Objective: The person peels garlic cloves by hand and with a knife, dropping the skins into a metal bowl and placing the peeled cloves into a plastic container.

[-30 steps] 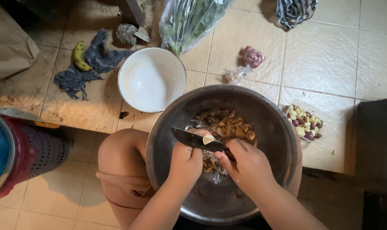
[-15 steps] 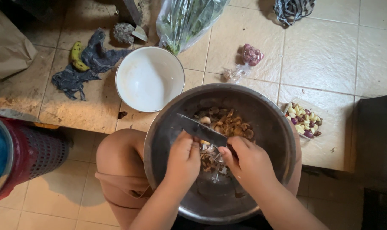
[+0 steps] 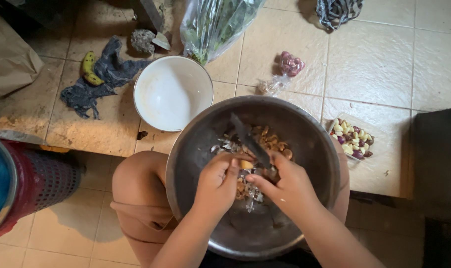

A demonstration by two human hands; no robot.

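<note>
L hand (image 3: pixel 216 179) pinches small clove (image 3: pixel 245 164) over steel bowl (image 3: pixel 195 149); R hand (image 3: pixel 286 187) grip closed round knife (image 3: pixel 250 144), blade at clove; white bowl (image 3: pixel 172 93) nearby on floor.

Dim warm indoor light, soft shadows, motion-blurred knife blade (image 3: pixel 249 141)

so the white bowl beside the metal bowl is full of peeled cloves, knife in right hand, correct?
Not quite. The head view shows the white bowl empty; the cloves and skins lie in the metal bowl. The rest holds: the right hand grips the knife, and the left hand pinches a small piece.
</note>
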